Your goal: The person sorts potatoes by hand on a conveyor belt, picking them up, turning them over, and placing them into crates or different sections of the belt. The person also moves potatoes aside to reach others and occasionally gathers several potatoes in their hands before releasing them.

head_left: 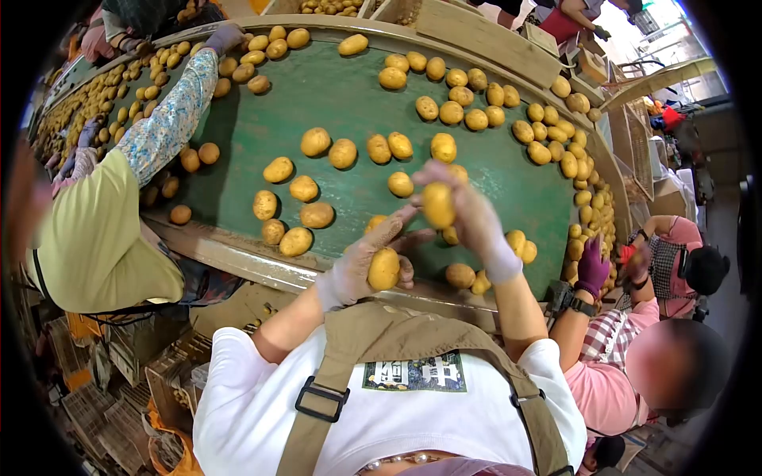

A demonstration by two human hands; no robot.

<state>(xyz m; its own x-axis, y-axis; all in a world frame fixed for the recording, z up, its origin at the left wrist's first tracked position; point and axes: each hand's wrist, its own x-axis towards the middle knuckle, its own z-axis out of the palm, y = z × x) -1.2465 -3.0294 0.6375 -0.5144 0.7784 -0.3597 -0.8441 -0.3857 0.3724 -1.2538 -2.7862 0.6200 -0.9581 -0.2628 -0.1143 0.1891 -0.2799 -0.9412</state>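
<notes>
Both my hands wear pale, soiled gloves. My left hand (357, 258) is low over the near edge of the green belt (357, 95), its fingers around a yellow potato (384, 268). Just right of it, smeared by motion, my right hand (476, 222) grips another potato (438, 205) above the belt. Loose potatoes lie around both hands: a small group (295, 241) to the left, a pair (389, 147) beyond, and one (459, 275) under my right wrist. The right hand hides part of a few potatoes beneath it.
A wooden rail (238, 262) borders the near side. On the left, a co-worker's patterned sleeve (178, 95) reaches across the belt. To the right, a co-worker's purple glove (593, 266) is at a dense row of potatoes (583, 190). Wooden crates (171, 381) stand below left.
</notes>
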